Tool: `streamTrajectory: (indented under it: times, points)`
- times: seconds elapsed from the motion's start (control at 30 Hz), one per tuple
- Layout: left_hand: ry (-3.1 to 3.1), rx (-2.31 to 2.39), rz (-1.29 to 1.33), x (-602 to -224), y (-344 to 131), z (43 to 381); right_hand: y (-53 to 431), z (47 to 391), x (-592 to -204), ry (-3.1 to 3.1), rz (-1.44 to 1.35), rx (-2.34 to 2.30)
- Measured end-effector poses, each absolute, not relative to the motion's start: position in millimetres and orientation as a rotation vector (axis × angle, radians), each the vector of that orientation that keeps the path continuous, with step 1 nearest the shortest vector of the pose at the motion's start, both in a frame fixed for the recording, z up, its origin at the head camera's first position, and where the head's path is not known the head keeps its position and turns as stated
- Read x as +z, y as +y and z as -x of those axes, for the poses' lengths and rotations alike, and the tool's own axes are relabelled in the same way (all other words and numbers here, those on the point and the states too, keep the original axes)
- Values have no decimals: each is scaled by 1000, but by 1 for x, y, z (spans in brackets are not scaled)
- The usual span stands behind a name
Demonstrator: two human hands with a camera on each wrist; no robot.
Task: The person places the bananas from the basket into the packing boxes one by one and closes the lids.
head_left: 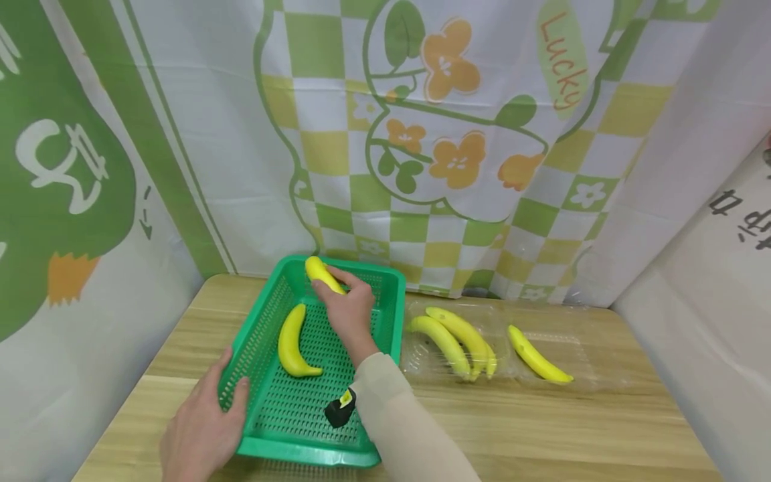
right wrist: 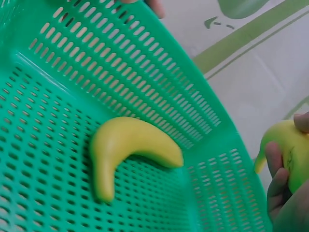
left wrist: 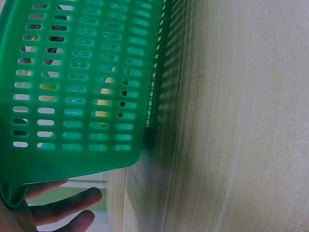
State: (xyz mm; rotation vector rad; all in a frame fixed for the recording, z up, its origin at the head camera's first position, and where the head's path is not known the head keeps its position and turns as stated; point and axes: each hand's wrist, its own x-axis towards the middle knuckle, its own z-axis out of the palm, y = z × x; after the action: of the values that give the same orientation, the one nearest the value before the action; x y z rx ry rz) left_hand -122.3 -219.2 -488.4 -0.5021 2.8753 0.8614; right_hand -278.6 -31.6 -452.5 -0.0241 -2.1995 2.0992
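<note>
Banana (head_left: 318, 268) in grip: the right hand (head_left: 351, 308) pinches it between thumb and fingers at the far end of a green perforated basket (head_left: 307, 452), with one rounded end of the fruit poking up near the far rim. The left hand (head_left: 205, 418) holds the basket's left side, thumb over the rim and fingers outside; the left wrist view shows those fingers extended beyond the basket's wall.

Inside the basket, a second banana (head_left: 290, 345) lies on the slotted floor near the left wall, curved, its stem toward the near side. To the right, clear plastic packaging (head_left: 602, 335) rests on the tabletop (head_left: 512, 428). A bunch of bananas (head_left: 444, 342) overlaps in its left part, while a single banana (head_left: 536, 358) lies slantwise in the right part, apart from them. Behind hangs a checked, flowered cloth (head_left: 373, 221).
</note>
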Motion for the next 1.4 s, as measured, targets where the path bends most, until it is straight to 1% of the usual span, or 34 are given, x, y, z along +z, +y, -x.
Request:
streamTrajectory:
  times: [0.37, 0.57, 1.07, 1.4]
  points:
    - [2863, 862, 516, -488, -220, 123, 4, 277, -424, -2251, -4, 2057]
    - [2879, 870, 526, -489, -220, 122, 29, 274, -416, -2237, -26, 2053]
    - [2893, 877, 501, -489, -221, 122, 89, 254, -408, -2238, -5, 1952]
    - [2898, 888, 508, -492, -220, 122, 139, 244, -422, -2264, 20, 1832]
